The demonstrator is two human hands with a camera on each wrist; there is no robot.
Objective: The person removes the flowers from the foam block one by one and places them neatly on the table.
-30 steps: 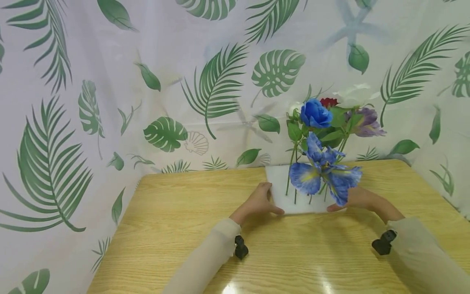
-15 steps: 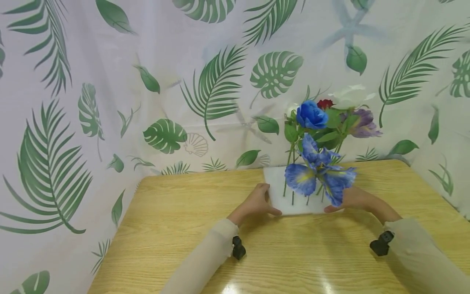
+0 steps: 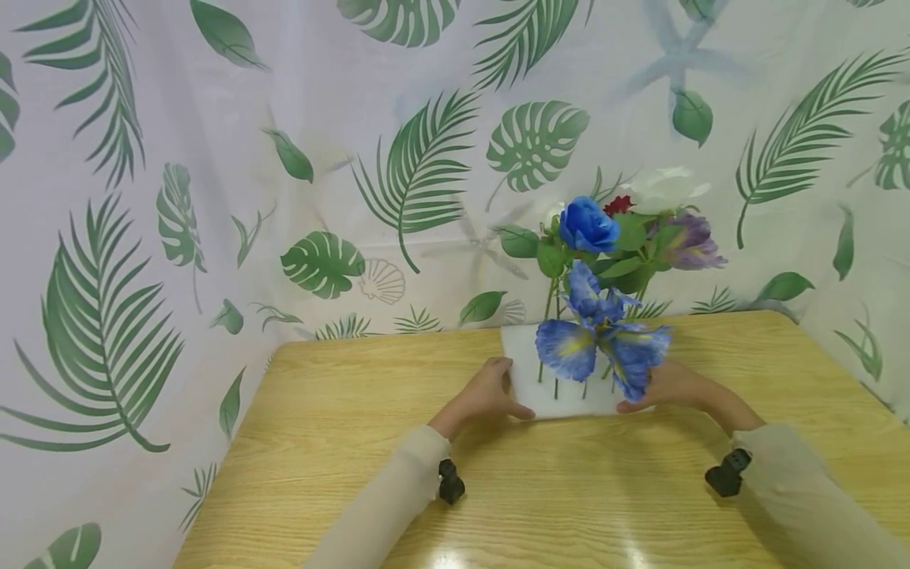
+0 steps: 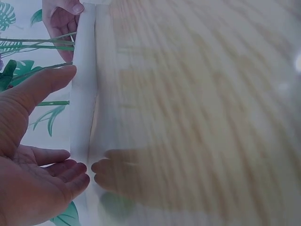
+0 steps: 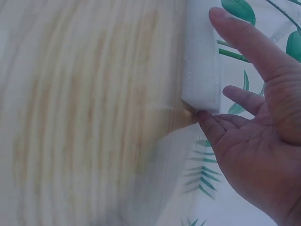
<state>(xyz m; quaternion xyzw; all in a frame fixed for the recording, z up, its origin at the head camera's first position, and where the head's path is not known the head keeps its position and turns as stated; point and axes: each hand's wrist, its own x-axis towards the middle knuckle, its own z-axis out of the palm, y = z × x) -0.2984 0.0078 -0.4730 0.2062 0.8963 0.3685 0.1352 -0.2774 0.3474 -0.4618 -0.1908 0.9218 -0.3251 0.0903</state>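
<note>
A white foam block (image 3: pixel 528 383) lies flat on the wooden table (image 3: pixel 370 411), with artificial flowers standing upright in it. Among them are a blue iris (image 3: pixel 636 352), a blue rose (image 3: pixel 588 224), a purple flower (image 3: pixel 690 241), a white bloom (image 3: pixel 667 188) and a small red one (image 3: pixel 618 205). My left hand (image 3: pixel 490 391) touches the block's left front corner, thumb at the front and fingers along the side. At the opposite corner, my right hand (image 3: pixel 678 385) touches the block with thumb and fingers spread, partly hidden by the iris. Both wrist views show fairly straight fingers.
A pale curtain (image 3: pixel 426 158) printed with green leaves hangs close behind the table and along its sides. The block's back edge lies near the table's far edge. A black wrist camera (image 3: pixel 451 481) sits on the left sleeve, another (image 3: pixel 728 472) on the right.
The foam block has slid left along the table and slightly toward me, its flowers moving with it. Both hands have travelled the same way, keeping their places at its corners.
</note>
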